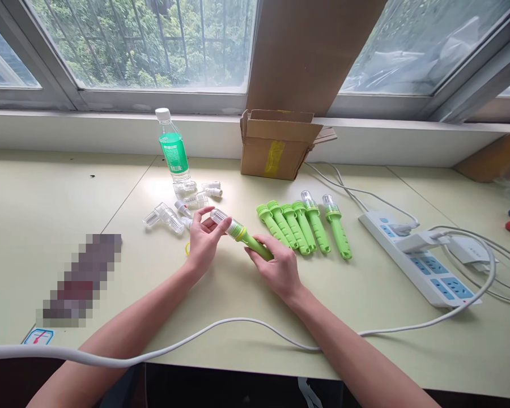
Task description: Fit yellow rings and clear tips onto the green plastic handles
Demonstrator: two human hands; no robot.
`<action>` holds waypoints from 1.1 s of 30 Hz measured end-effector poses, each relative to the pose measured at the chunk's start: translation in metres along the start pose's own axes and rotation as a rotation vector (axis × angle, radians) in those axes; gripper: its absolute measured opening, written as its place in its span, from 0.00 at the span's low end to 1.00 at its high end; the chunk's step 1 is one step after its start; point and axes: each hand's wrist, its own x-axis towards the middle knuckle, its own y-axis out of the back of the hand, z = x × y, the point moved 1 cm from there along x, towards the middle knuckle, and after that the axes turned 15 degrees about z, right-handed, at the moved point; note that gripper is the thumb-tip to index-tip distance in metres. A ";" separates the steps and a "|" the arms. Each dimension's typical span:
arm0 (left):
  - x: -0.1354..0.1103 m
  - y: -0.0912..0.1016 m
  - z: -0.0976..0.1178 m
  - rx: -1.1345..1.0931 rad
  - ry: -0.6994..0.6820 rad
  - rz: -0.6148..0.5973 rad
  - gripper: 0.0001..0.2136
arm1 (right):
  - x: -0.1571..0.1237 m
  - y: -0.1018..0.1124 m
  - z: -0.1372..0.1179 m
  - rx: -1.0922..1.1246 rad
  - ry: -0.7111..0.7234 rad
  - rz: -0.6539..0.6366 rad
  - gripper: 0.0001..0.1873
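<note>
Between my two hands is a green flashlight-like stick [255, 245] with a clear ribbed cap [220, 217] on its upper left end and a yellow ring below the cap. The fingers of my left hand [206, 238] close around the clear cap. My right hand [279, 263] grips the lower green handle. To the right lies a row of several similar green sticks [289, 226]; two of them [318, 229] wear clear caps, the others show bare threaded ends. Loose clear caps [165, 218] and small white parts [212, 190] lie beyond my left hand.
A bottle with a green label [174, 153] stands behind the caps. An open cardboard box [276, 147] sits by the window sill. At right is a power strip [420, 260] with plugs and cables. A white cable [238, 320] crosses the table front. A blurred dark object [85, 277] lies left.
</note>
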 end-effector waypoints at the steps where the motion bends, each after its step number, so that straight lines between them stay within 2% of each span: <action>1: 0.000 0.000 0.000 -0.002 0.008 0.000 0.26 | 0.000 0.000 0.000 0.005 0.000 -0.001 0.10; 5: 0.001 0.000 0.000 -0.010 0.047 -0.010 0.27 | 0.000 0.001 -0.001 0.013 0.003 0.001 0.10; 16: 0.003 0.001 0.001 -0.019 0.068 -0.066 0.25 | -0.001 0.002 -0.004 0.129 -0.061 -0.106 0.12; 20: 0.003 0.001 0.002 -0.017 0.066 -0.078 0.25 | 0.003 0.005 -0.006 0.185 -0.181 -0.192 0.13; 25: 0.003 0.001 0.003 -0.027 0.075 -0.100 0.22 | 0.005 0.005 -0.003 0.374 -0.437 -0.352 0.15; 27: 0.003 0.001 0.003 -0.028 0.074 -0.104 0.21 | 0.004 0.004 -0.002 0.427 -0.500 -0.381 0.16; 29: 0.003 0.001 0.003 -0.030 0.073 -0.112 0.20 | 0.004 0.004 -0.003 0.394 -0.463 -0.346 0.16; 33: 0.001 0.000 0.002 -0.026 0.067 -0.112 0.21 | 0.003 0.005 -0.004 0.160 -0.198 -0.182 0.12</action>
